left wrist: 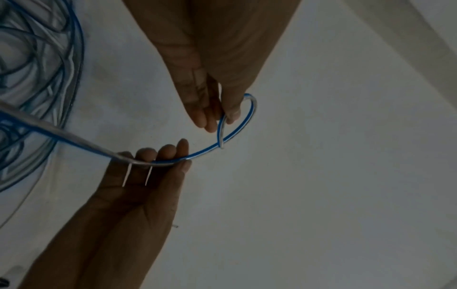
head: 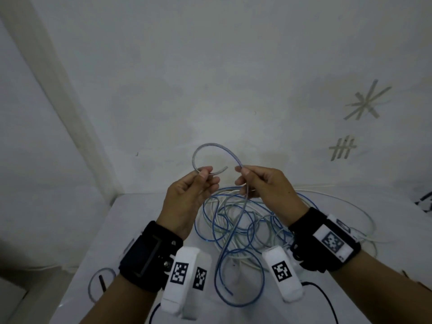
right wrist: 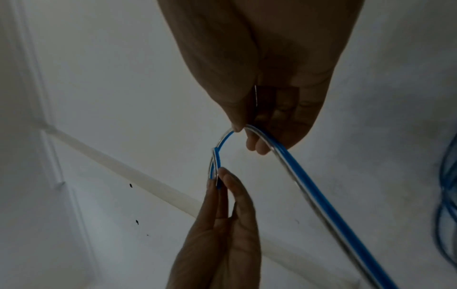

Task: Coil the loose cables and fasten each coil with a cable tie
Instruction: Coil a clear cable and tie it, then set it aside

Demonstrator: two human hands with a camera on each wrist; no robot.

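Two forearms in black wrist straps (head: pixel 152 251) reach over a white table (head: pixel 98 242), above the tangled pile of blue and white cables (head: pixel 236 220) that serves as the landmark here. Raised over the pile's far side, the left hand (head: pixel 187 197) pinches one end of a blue-striped cable (head: pixel 215 147) between thumb and fingertips; the right hand (head: pixel 266 188) pinches the same cable further along, an arch standing between them. Left of the pile, near the table edge, lies a small tied coil (head: pixel 101 284).
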